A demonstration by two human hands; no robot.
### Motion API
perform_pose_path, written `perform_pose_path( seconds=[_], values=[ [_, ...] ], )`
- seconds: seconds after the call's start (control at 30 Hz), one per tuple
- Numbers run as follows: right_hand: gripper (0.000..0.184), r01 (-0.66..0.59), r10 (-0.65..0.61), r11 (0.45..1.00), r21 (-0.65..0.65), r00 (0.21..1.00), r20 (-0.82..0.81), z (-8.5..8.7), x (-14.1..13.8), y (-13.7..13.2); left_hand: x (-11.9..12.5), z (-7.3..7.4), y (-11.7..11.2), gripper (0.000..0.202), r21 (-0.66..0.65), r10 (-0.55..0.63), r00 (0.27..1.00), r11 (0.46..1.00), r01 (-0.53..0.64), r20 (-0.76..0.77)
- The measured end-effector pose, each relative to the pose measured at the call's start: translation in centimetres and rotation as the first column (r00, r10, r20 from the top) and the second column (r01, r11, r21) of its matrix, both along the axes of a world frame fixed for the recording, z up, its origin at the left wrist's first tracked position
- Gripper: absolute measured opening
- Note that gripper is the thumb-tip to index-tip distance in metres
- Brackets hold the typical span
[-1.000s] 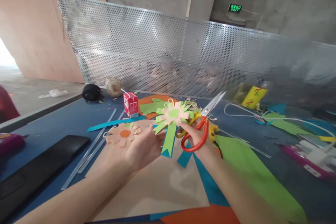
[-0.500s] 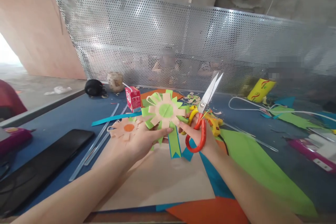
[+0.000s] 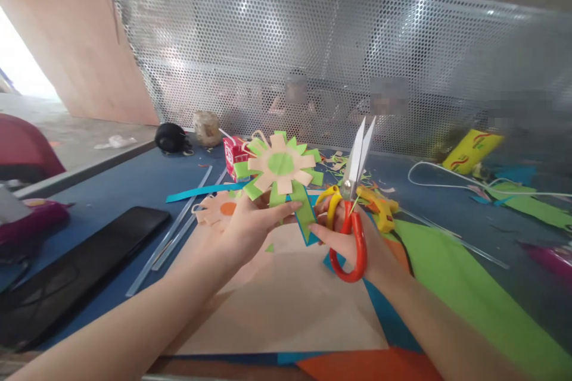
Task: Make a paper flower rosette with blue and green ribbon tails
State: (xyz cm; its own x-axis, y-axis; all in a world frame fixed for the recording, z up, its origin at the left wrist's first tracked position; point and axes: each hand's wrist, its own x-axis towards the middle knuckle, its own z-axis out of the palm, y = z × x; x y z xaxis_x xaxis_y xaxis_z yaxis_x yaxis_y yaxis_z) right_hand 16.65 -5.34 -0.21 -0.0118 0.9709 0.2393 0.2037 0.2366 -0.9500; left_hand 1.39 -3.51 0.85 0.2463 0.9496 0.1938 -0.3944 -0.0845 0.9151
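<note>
My left hand pinches a paper flower by its lower part and holds it up above the table. The flower has peach petals over green ones, a green centre and a green and blue ribbon tail hanging down. My right hand is closed through the red and yellow handles of a pair of scissors, whose blades point up and are nearly closed, and its fingertips touch the tail's end. A second flower, peach with an orange centre, lies on the table behind my left hand.
Beige, green, blue and orange paper sheets cover the blue table. A black phone and clear strips lie at left, a red drink carton behind the flower, a yellow glue gun and white cable at right. A perforated metal screen closes the back.
Both hands have lifted the green and peach flower higher and turned it to face me. The scissors have swung from leaning right to pointing almost straight up.
</note>
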Motion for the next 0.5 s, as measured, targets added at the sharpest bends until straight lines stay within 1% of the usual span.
perform_pose_path(
  seconds=[0.1,0.17,0.27,0.33,0.4,0.5],
  values=[
    [0.028,0.023,-0.023,1.000,0.003,1.000,0.001,0.14,0.00,-0.03,-0.01,-0.15,-0.09,0.041,-0.029,-0.049,0.998,0.998,0.048,-0.035],
    [0.032,0.009,-0.009,1.000,0.000,1.000,-0.016,0.08,0.08,-0.06,-0.05,-0.29,-0.14,0.041,-0.039,-0.057,0.996,0.998,0.054,-0.072],
    [0.031,0.011,-0.011,1.000,-0.001,1.000,0.007,-0.18,0.27,-0.12,-0.14,-0.39,-0.14,0.044,-0.047,-0.042,0.993,0.998,0.037,-0.113],
    [0.027,0.014,-0.015,1.000,0.016,0.999,0.051,-0.30,0.41,-0.18,-0.24,-0.41,-0.03,0.043,-0.020,-0.012,0.995,1.000,0.010,-0.098],
    [0.024,0.018,-0.020,0.999,0.029,0.997,0.074,-0.27,0.49,-0.27,-0.36,-0.41,0.14,0.041,0.009,0.049,0.997,0.999,-0.049,-0.065],
    [0.021,-0.006,0.005,1.000,0.025,0.999,0.039,0.04,0.45,-0.42,-0.55,-0.30,0.36,0.042,0.040,0.124,0.992,0.992,-0.122,-0.037]
  ],
)
